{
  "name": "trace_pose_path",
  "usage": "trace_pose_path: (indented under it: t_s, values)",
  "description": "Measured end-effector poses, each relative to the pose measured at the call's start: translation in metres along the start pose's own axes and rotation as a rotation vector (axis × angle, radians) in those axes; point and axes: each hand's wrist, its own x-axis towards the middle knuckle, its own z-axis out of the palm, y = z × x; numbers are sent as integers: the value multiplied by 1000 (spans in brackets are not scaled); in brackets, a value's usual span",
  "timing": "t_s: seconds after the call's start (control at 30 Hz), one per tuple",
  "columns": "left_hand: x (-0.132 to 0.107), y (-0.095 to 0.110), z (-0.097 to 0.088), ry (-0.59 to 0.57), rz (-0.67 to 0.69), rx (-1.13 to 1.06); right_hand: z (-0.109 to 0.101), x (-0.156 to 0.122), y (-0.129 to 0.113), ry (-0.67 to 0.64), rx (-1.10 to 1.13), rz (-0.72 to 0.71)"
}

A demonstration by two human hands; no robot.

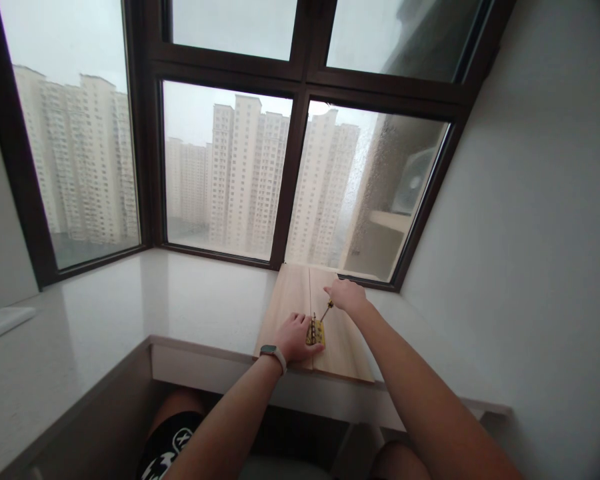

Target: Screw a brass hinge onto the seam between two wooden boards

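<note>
2 wooden boards [345,347] lie side by side on the white sill [130,307], with a brass hinge [316,333] across their seam near the front edge. The left hand [294,337] pins the brass hinge with curled fingers. The right hand [347,295] is closed around a screwdriver [326,310], its tip at the hinge. The fastening looks part-done. The screws are too small to count.

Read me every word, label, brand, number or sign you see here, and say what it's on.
No text here can be read.
Shorts: white print, too blurred to read.
Wristband: display too small to read.
Hinge, by the left hand: no marking legible.
Screwdriver, in the right hand: no marking legible.
</note>
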Motion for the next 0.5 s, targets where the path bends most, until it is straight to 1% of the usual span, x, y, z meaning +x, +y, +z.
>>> trace_pose_path:
  t_s: [0.1,0.2,0.33,0.4,0.5]
  values:
    - [0,0,1,2,-1,2,4,6,1,-5,0,-7]
    - [0,-1,1,6,-1,4,6,10,1,-24,10,-73]
    - [0,-2,1,-5,-3,7,7,12,1,-10,8,-144]
    - [0,-1,0,-9,-5,8,8,13,1,-9,12,-146]
    - [0,0,0,-10,-7,4,9,12,0,16,9,-89]
